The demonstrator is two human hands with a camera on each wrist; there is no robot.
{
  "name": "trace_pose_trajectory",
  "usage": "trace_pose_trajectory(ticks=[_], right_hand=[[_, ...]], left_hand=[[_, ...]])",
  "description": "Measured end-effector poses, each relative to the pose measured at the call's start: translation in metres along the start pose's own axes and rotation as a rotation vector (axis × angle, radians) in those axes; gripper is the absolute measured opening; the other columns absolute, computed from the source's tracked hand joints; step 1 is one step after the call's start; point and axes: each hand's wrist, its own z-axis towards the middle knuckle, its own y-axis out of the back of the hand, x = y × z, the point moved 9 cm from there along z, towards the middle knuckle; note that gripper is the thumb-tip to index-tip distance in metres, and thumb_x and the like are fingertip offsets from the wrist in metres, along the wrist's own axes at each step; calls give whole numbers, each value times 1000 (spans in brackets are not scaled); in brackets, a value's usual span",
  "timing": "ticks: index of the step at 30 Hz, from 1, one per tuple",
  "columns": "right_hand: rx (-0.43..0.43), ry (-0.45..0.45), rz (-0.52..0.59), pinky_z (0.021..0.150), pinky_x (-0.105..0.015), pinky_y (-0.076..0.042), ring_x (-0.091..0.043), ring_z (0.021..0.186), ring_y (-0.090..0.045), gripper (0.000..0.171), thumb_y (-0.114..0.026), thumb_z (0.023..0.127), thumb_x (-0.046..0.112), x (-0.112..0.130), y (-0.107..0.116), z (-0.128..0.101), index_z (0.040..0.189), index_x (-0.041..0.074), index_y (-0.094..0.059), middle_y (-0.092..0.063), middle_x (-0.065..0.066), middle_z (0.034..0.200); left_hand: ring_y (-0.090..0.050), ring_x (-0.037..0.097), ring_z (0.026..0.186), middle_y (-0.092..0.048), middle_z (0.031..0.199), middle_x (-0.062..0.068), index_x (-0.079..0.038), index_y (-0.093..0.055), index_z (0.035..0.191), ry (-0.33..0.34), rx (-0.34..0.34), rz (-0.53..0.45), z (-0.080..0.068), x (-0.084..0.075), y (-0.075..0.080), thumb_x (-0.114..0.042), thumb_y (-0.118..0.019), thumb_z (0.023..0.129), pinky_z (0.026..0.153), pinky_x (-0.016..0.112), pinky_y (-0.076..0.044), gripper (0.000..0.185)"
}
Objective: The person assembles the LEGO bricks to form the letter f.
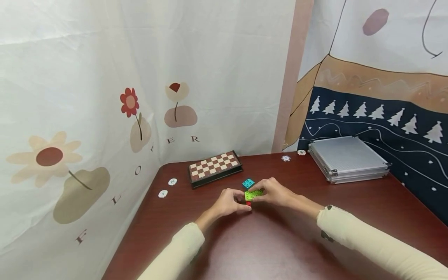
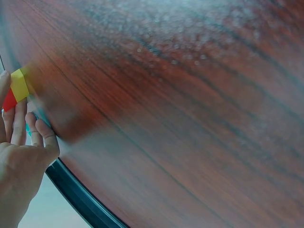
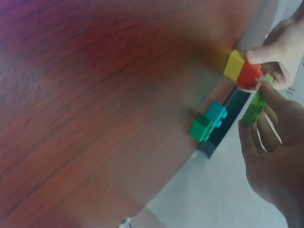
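My left hand (image 1: 227,203) grips a red toy building brick (image 3: 250,75) between thumb and fingers. Under the red brick is a yellow brick (image 3: 233,65), joined to it; the left wrist view catches the yellow brick (image 2: 19,86) at its left edge. A flat lime green brick (image 1: 249,195) is pinched in my right hand (image 1: 274,193), close over the red one, its studs facing up. Just beyond both hands stands a teal brick (image 1: 248,183) stacked on a green brick (image 3: 201,128).
Behind the bricks, a folded checkered game board (image 1: 214,166) lies on the dark red table (image 1: 252,249). Silver flat cases (image 1: 350,157) are stacked at the back right. Round white chips (image 1: 163,193) lie at the left, others at the back edge. Printed curtains (image 1: 224,70) hang behind.
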Motion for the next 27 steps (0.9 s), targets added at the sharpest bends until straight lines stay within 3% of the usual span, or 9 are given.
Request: trace_pose_trajectory(ticks=[6,20,27], right_hand=[[9,4,-13,72,-19,-56,-9,92,-67,27,-85,88,15,2,-8,-1,113,9,-81,-78,-2,107],[1,61,-44,71,-20,-56,-8,88,-67,26,-86,87,16,12,-12,3,112,8,-82,-79,-1,103],[43,34,-47,70,-16,-55,-4,87,-67,28,-85,88,18,11,-14,7,115,10,-81,-79,0,106]], left_hand=[[-65,2,70,-73,80,-10,-16,-81,104,-3,5,8,0,0,-2,-28,-94,77,64,23,-53,32],[-67,4,62,-76,82,-7,-16,-81,110,19,26,-19,-1,1,-2,-26,-93,79,66,23,-53,35],[-67,4,61,-76,81,-9,-16,-80,110,14,32,-16,-1,1,-1,-25,-92,80,69,23,-53,33]])
